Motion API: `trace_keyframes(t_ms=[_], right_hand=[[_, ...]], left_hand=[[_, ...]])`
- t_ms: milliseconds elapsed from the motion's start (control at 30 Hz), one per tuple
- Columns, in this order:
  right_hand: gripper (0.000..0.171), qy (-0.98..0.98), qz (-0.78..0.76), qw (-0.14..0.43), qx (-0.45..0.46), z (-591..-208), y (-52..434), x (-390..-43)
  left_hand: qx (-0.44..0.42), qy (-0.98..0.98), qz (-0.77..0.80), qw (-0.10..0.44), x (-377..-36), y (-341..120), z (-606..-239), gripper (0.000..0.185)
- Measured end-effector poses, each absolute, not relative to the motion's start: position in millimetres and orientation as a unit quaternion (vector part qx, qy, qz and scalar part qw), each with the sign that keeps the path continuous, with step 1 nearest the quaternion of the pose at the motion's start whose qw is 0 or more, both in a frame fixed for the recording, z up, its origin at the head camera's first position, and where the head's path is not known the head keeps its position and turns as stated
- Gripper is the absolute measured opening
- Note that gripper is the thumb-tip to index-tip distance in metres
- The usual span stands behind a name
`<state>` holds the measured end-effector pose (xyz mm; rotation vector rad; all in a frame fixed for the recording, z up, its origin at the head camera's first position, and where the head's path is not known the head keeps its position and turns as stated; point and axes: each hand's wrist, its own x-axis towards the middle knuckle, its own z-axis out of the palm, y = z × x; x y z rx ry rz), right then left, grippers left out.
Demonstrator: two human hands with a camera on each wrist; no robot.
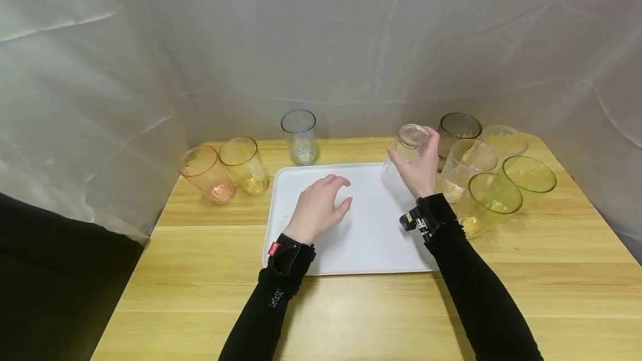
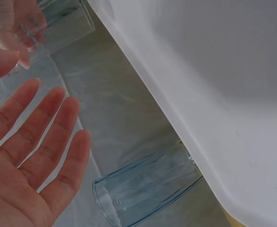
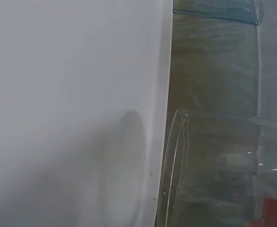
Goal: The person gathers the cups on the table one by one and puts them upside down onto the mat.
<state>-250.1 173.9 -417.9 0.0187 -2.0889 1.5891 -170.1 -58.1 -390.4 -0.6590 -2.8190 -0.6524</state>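
My right hand (image 1: 420, 170) grips a clear glass (image 1: 407, 152) and holds it base up, mouth toward the far right corner of the white tray (image 1: 371, 241). The right wrist view shows the clear glass (image 3: 214, 175) with its rim just past the tray's (image 3: 72, 104) edge. Whether it touches the tray I cannot tell. My left hand (image 1: 331, 196) hovers over the tray's middle, fingers relaxed and holding nothing. In the left wrist view the left hand's (image 2: 30, 156) palm is bare, with a blue glass (image 2: 148, 187) beyond the tray (image 2: 214, 71).
Behind the tray's left side stand an orange glass (image 1: 208, 174), a yellow glass (image 1: 244, 165) and the blue glass (image 1: 299, 136). Several glasses cluster at the right, among them a dark one (image 1: 458, 130) and a green one (image 1: 529, 174). White cloth walls the wooden table (image 1: 351, 305).
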Motion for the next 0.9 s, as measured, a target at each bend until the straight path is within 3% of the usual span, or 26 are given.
trace_keyframes(t_ms=[333, 900], right_hand=[[0.080, -0.787, 0.574, 0.228, 0.002, -424.2, 173.8, -250.5], [0.089, -0.810, 0.538, 0.230, 0.020, -435.6, 178.1, -249.9]], left_hand=[[-0.221, -0.945, -0.228, 0.075, -170.7, -56.3, -393.6, 0.029], [-0.213, -0.949, -0.224, 0.059, -170.6, -57.6, -397.7, 0.031]])
